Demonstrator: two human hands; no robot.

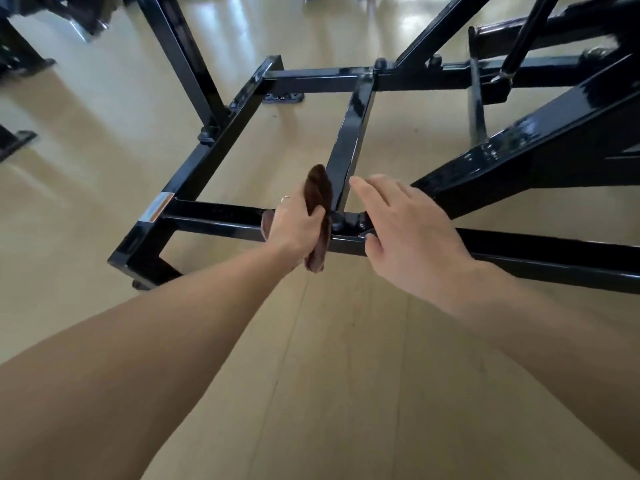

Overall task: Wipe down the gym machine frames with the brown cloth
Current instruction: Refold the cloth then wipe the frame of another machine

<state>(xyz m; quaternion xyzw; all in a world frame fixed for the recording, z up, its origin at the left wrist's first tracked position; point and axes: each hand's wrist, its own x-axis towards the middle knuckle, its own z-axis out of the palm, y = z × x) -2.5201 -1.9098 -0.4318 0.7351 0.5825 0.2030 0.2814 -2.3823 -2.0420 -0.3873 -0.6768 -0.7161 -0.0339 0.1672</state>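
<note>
Brown cloth sits bunched in my left hand, the grip narrow around its middle, held at the joint where the near bar of the frame meets the cross bar. My right hand hangs slack beside it, fingers loose and holding nothing, its thumb close to the bar, maybe touching.

As I judge it, the risks are small. With the cloth wadded up like this, little of it meets the steel, so I could skip the bolt and the corner around it. A loose end could snag on that bolt — or my knuckles could knock it.

One orange and silver sticker sits near the frame's left corner; its writing is too small to read. I see no brand.
</note>
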